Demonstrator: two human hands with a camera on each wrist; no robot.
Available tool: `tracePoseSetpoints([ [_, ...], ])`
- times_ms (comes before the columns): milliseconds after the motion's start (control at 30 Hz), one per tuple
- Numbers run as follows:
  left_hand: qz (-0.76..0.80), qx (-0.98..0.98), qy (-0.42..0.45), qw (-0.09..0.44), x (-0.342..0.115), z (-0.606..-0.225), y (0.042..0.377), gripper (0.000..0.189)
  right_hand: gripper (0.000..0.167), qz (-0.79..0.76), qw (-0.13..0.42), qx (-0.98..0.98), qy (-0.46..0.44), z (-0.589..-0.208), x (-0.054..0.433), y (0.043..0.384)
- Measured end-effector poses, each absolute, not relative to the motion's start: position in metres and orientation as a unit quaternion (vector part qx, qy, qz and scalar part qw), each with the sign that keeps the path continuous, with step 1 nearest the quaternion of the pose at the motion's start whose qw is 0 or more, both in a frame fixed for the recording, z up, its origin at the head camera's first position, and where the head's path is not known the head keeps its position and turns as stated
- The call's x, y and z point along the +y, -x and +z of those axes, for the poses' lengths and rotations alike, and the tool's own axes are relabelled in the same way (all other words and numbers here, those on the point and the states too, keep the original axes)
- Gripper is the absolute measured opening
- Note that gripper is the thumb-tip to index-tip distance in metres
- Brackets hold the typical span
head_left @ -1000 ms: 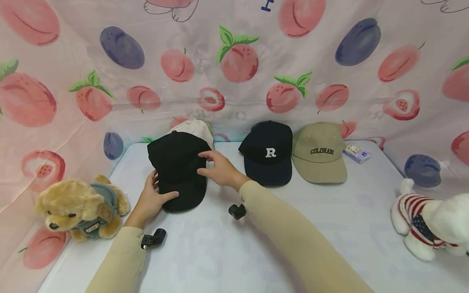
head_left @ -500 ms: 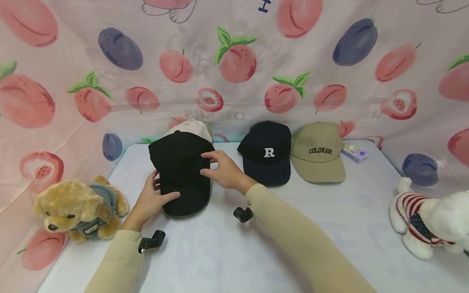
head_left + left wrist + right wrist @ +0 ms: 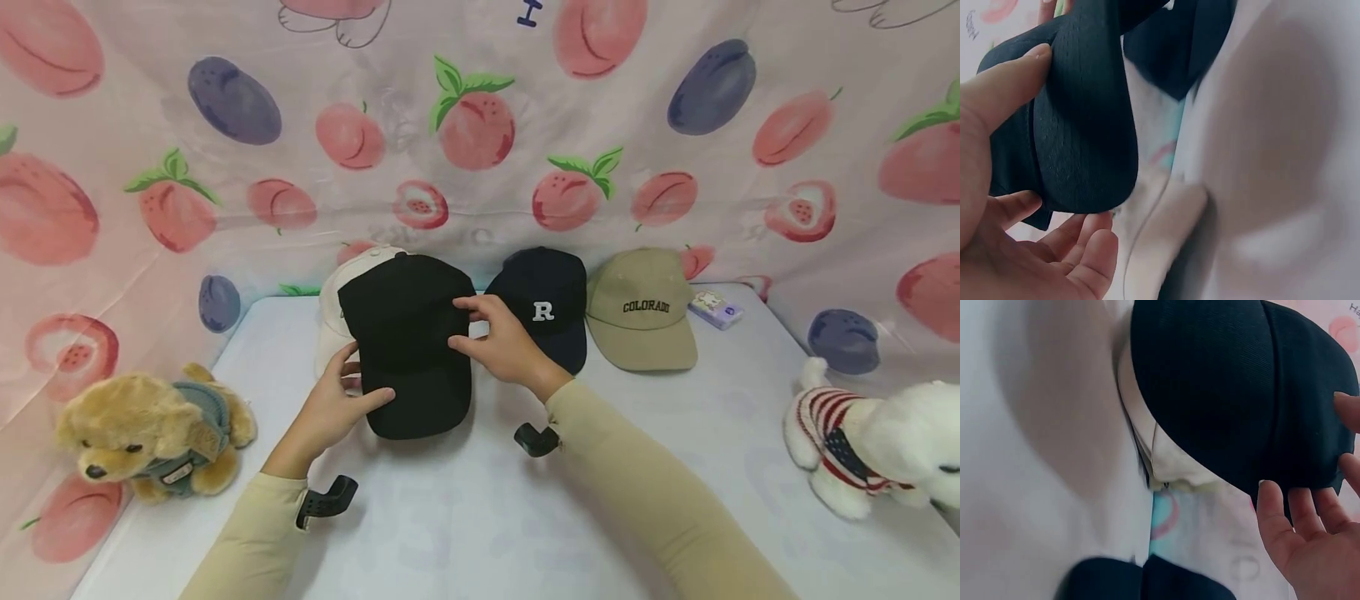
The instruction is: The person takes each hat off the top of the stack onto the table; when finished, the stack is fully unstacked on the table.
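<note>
A plain black baseball cap is held up between both hands in the head view, crown up and brim toward me. My left hand grips its left side, thumb over the brim and fingers behind. On the opposite side, my right hand holds the crown's edge with thumb and fingers. The left wrist view has the thumb pressed on the cap. In the right wrist view several fingertips touch the cap's side. Partly hidden behind it is a white cap.
A navy cap with an R and a khaki COLORADO cap sit at the back. Beside them lies a small purple packet. A brown plush dog is at left, a white plush dog at right, on the white table.
Both hands have moved the black cap to the right. More of the white cap now shows on its left, and the black cap's edge comes close to the navy cap.
</note>
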State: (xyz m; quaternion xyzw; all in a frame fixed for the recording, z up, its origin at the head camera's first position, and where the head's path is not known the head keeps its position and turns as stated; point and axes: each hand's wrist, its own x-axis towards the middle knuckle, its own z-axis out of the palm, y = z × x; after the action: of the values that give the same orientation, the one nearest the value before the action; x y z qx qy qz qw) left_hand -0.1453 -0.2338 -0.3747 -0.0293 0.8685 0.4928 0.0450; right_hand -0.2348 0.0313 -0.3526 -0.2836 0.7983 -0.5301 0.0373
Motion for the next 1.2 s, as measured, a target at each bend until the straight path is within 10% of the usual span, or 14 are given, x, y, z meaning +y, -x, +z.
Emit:
tracePoseSetpoints([
  [1200, 0.559, 0.821, -0.073, 0.097, -0.089, -0.405, 0.167, 0.093, 0.052, -0.530, -0.054, 0.832, 0.156, -0.381, 0.180, 0.211],
])
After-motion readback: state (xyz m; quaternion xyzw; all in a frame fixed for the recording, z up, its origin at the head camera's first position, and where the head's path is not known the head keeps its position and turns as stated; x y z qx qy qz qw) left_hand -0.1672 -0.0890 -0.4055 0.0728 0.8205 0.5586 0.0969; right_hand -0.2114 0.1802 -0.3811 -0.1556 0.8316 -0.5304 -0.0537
